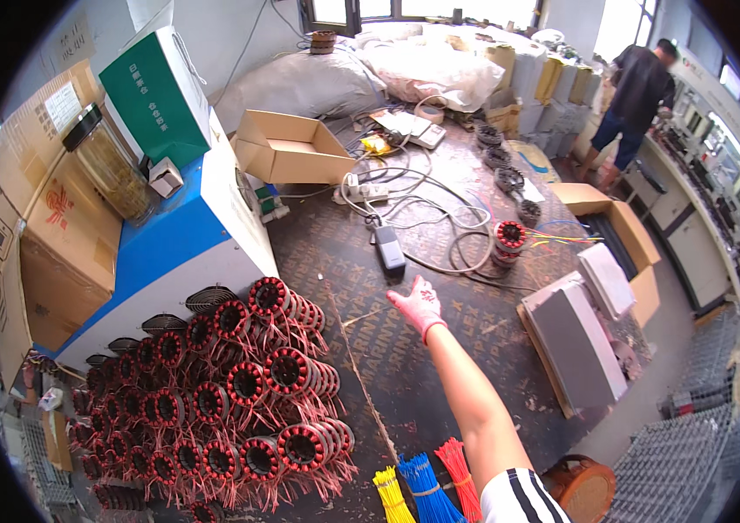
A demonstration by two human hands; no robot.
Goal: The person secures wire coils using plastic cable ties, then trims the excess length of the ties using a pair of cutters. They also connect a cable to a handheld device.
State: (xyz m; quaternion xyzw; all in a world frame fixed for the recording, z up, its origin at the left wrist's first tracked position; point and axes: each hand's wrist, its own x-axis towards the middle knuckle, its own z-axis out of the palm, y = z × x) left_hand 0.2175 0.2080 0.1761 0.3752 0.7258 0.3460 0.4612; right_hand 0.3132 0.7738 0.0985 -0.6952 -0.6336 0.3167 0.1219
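Observation:
My right hand [419, 305], in a pinkish-white glove, reaches forward over the dark printed tabletop [361, 322]. Its thumb and fingers are apart, and nothing shows between them. Just beyond the fingertips lies a small dark-grey box-shaped device [389, 249] with a cable. To the left of my arm, motor stators [210, 401] with red insulation and trailing red leads stand stacked in rows. Bundles of yellow wires [392, 497], blue wires [429, 488] and red wires [459, 479] lie by my sleeve. My left hand is out of the picture.
Loose grey cables [466, 209] coil behind the device, near a wound stator [509, 242] with coloured leads. Grey slabs [575, 340] lie at right. An open carton [291, 148] and blue-topped cabinet [204, 227] stand left. Another person [640, 96] stands at the far-right bench.

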